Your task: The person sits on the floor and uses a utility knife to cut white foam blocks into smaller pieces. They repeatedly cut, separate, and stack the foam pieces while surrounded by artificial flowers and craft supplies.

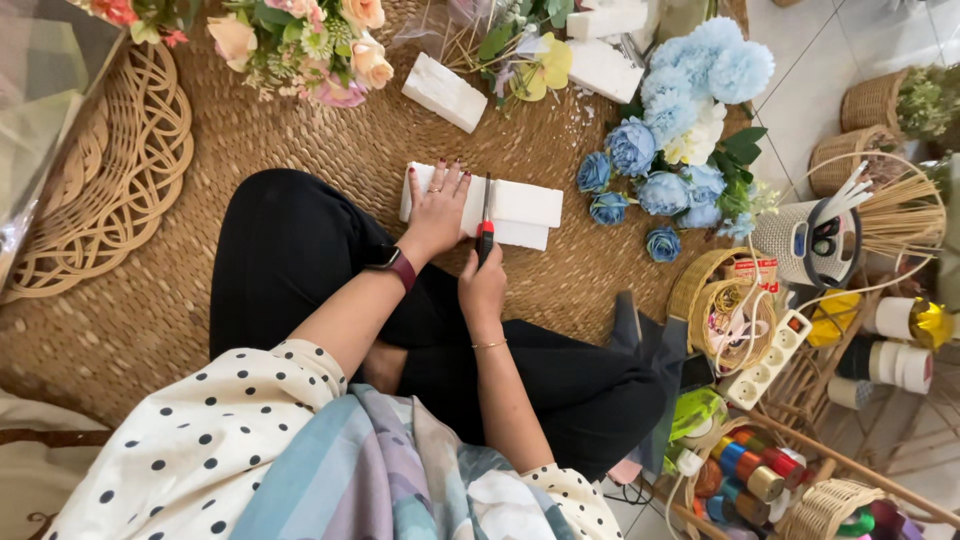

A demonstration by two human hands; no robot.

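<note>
A white foam block (pixel 520 207) lies on the woven mat (pixel 330 130) in front of my crossed legs. My left hand (pixel 437 207) presses flat on the block's left half, fingers spread. My right hand (pixel 483 285) grips the red handle of a utility knife (pixel 486 222), whose blade stands across the block near its middle.
More white foam blocks (pixel 444 92) lie farther out, among pink and peach flowers (pixel 300 40) and blue flowers (pixel 665 150). To the right stand wicker baskets (pixel 712 300), a power strip (pixel 770 360), ribbon spools (pixel 745 470), tape rolls (pixel 900 365) and a bundle of sticks (pixel 900 215).
</note>
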